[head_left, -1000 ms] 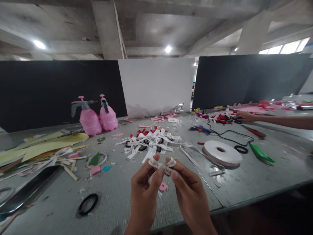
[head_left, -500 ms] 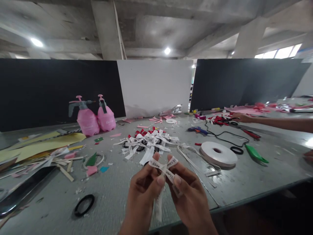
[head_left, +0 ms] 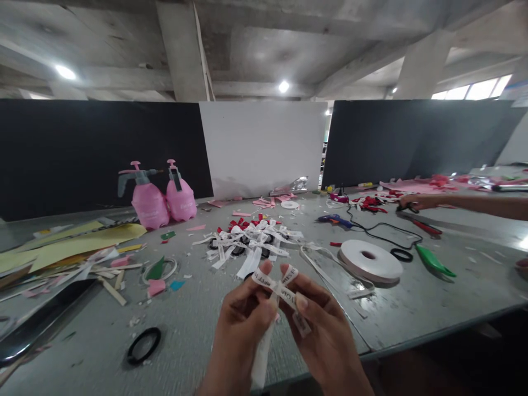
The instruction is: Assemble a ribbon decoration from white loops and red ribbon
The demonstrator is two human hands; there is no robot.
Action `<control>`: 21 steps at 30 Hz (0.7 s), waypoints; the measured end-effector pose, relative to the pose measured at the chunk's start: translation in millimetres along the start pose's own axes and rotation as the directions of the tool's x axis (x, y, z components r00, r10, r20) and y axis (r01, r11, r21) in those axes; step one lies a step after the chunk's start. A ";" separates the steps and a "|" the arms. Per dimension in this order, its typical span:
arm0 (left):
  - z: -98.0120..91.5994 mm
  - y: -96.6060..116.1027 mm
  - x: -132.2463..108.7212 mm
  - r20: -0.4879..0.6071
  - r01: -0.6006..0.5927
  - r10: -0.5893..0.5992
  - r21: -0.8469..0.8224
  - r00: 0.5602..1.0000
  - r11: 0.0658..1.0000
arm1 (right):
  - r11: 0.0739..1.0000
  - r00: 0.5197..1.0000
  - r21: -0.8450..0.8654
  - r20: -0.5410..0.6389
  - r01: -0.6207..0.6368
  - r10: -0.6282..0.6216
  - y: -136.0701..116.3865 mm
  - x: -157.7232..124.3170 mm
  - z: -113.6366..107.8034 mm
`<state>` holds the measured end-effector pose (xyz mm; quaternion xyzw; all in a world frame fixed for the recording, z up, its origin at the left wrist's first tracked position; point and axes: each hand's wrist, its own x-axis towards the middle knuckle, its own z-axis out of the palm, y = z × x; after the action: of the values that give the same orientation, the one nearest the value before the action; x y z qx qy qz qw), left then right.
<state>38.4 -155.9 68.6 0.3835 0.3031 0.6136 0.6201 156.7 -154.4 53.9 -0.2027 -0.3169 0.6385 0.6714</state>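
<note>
Between my two hands is a white ribbon [head_left: 284, 293] with dark printed letters, looped and crossed at its middle like a bow. My left hand [head_left: 243, 324] pinches the left loop and the crossing between thumb and fingers. My right hand [head_left: 324, 324] grips the right loop the same way. A loose end of the ribbon hangs below my left thumb, and a shorter end shows by my right fingers. Just beyond my fingertips lies a pile of white ribbon bows [head_left: 256, 242] with black rings and red pieces among them.
A white ribbon roll [head_left: 370, 261] lies right of my hands, its strip trailing left. Behind it are a blue glue gun [head_left: 335, 220] and a green object [head_left: 435, 261]. Pink spray bottles [head_left: 149, 204], a black ring [head_left: 143, 345] and scraps are left. A co-worker's hand [head_left: 412, 202] holds black-handled scissors.
The ribbon's crossing has drawn tighter between my fingers, and its hanging end reaches lower. At the right, the co-worker's hand has moved rightward and lifted the scissors.
</note>
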 end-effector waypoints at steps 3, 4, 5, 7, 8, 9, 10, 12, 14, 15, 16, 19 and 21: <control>-1.4 -0.2 3.9 -0.005 -0.064 0.066 0.184 0.998 0.981 | 0.982 0.994 -0.154 -0.007 0.107 -0.110 2.2 0.6 -2.2; -1.9 -0.5 4.9 0.001 -0.099 0.102 0.242 0.995 0.965 | 0.968 0.989 -0.202 0.012 0.149 -0.150 3.5 0.5 -2.8; -2.3 -0.8 5.7 0.008 -0.135 0.139 0.297 0.990 0.945 | 0.952 0.982 -0.243 0.036 0.187 -0.183 4.8 0.2 -3.2; -3.0 -1.2 6.5 0.014 -0.184 0.193 0.379 0.981 0.907 | 0.924 0.972 -0.301 0.074 0.235 -0.223 7.0 -0.3 -3.4; -3.2 -1.1 6.5 0.012 -0.197 0.210 0.406 0.978 0.892 | 0.919 0.970 -0.312 0.079 0.241 -0.228 7.8 -0.6 -3.2; -3.2 -0.9 6.3 0.010 -0.202 0.220 0.431 0.976 0.879 | 0.921 0.972 -0.310 0.077 0.234 -0.221 8.4 -0.7 -2.9; -3.1 -0.5 6.1 0.010 -0.207 0.227 0.454 0.974 0.866 | 0.931 0.977 -0.296 0.072 0.213 -0.201 8.7 -0.8 -2.4; -2.6 0.2 5.4 0.020 -0.223 0.246 0.496 0.969 0.839 | 0.962 0.988 -0.227 0.058 0.153 -0.144 8.9 -1.0 -1.3; -1.6 0.4 4.4 0.024 -0.235 0.259 0.515 0.965 0.824 | 0.984 0.994 -0.144 0.041 0.103 -0.098 8.5 -1.5 0.0; -1.0 0.2 3.8 0.016 -0.231 0.259 0.510 0.966 0.829 | 0.990 0.996 -0.105 0.033 0.092 -0.089 8.2 -2.0 0.8; -0.2 -0.2 3.1 0.000 -0.219 0.252 0.491 0.968 0.843 | 0.994 0.996 -0.066 0.027 0.091 -0.089 7.8 -2.5 1.6; 3.1 -1.6 0.3 -0.045 -0.143 0.168 0.344 0.985 0.928 | 0.993 0.994 0.035 0.021 0.109 -0.110 6.8 -4.8 4.0; 6.2 -1.7 -2.3 -0.064 -0.079 0.093 0.189 0.994 0.979 | 0.990 0.993 0.083 0.025 0.110 -0.113 6.6 -6.3 5.2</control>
<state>44.4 -158.8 70.1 0.4302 0.3647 0.6222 0.5430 148.4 -160.7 52.2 -0.1477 -0.3113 0.6152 0.7091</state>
